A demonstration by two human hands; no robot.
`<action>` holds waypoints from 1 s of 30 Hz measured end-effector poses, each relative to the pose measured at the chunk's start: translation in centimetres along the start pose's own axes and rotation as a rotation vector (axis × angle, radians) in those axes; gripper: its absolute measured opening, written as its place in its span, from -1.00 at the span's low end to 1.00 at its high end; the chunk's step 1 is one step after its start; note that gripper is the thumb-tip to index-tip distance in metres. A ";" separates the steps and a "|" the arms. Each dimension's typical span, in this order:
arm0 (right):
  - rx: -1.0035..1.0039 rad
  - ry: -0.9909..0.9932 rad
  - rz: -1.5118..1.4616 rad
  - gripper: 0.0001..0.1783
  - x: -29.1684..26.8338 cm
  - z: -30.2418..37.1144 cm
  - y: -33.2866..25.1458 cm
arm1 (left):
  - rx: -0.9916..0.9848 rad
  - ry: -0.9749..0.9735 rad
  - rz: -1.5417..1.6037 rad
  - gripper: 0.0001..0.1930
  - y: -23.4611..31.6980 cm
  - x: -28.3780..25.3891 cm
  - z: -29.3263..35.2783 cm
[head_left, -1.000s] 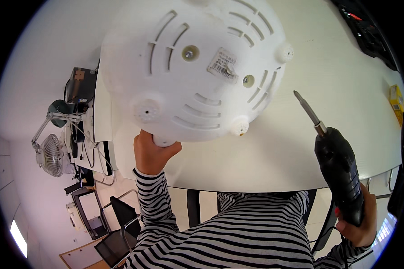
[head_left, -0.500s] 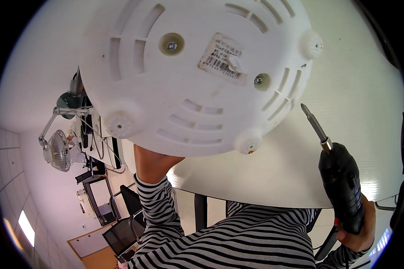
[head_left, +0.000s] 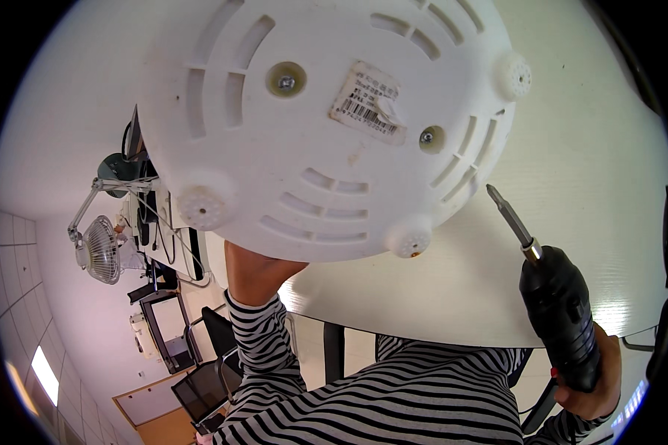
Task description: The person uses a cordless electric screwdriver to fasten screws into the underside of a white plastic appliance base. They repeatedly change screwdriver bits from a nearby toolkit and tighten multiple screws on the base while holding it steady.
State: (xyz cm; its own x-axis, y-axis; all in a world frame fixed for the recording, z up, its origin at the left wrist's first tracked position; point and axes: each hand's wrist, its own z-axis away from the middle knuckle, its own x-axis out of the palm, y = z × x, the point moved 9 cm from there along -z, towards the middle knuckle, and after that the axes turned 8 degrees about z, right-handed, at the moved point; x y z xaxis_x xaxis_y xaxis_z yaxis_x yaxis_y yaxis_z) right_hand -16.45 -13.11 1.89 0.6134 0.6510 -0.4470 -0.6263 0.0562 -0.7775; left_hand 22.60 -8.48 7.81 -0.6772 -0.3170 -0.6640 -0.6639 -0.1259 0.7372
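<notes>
Base: here's your white base [head_left: 334,159], big and round, up in the air over the desk [head_left: 423,297], tilted w/ its underside facing you; top edge runs out of view.
L hand: your L hand [head_left: 256,271] goes up behind the base's lower edge, holding it from the back; fingers hidden, so can't tell exactly how they're wrapped.
R hand: your R hand [head_left: 605,382] is down at lower R, closed round the handle end of a black screwdriver [head_left: 560,319].
Bit: the metal bit [head_left: 506,211] points up & L, tip just beside the base's lower R edge in view; can't tell the gap in depth, but it's clear of both screw holes.
Screws: two round sunken holes, one w/ the L screw [head_left: 286,83], other w/ the R screw [head_left: 427,137]; both heads showing.
Sticker: a worn sticker [head_left: 367,104] sits betw. those holes, part peeled & curling.
Feet: three round knobby feet in view: lower L [head_left: 202,208], bottom [head_left: 410,239], upper R [head_left: 514,76].
Slots: curved slots [head_left: 315,204] in groups round the underside.
Bkgd: off to your L, a wire-caged round head [head_left: 100,248] on a jointed arm, plus a dark chair [head_left: 204,389] below.
</notes>
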 end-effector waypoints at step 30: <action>-0.038 -0.117 -0.338 -0.03 1.4 -1.3 -1.6 | -0.077 -0.041 -0.163 -0.58 -0.9 -0.6 0.4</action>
State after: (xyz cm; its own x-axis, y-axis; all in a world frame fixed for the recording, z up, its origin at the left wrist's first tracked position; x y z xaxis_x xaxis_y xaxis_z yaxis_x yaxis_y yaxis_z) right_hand -13.95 -13.23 1.92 0.7223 0.6828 -0.1096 -0.3774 0.2563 -0.8899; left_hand 23.51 -7.76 7.49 -0.5762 -0.2486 -0.7786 -0.7406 -0.2440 0.6260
